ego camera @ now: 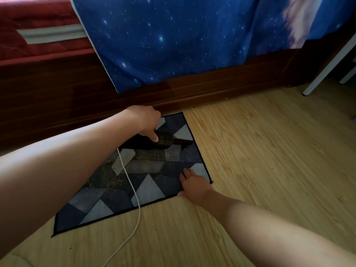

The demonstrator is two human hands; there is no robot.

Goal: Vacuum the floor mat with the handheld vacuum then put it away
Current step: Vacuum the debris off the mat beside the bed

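Head camera looks down on a patterned floor mat [123,197] lying on the pale wooden floor [260,151], with its far corner close to the dark wooden bed frame [57,89]. From my station I read the left hand [145,120] as clenched round the rear of the handheld vacuum [163,140]. One finger lies down over its dark barrel, and the others are hidden behind the body. The vacuum sits low over the far part of the mat. Its narrow nozzle [185,142] points right and reaches the mat's right-hand edge. A white cord [133,189] runs from its back end across the mat and out onto the floor toward me.

The right hand [194,186] rests flat on the mat's near right corner, fingers straight and slightly spread, grasping nothing, with the thumb at the mat's border. Between the two hands I see a scatter of yellowish crumbs [115,182] across the middle of the mat (fine grains, too small for me to say what they are).

Above, a blue starry sheet [173,35] hangs over the bed frame. A red mattress [38,14] lies to its left and a white furniture leg [327,60] stands at the far right.
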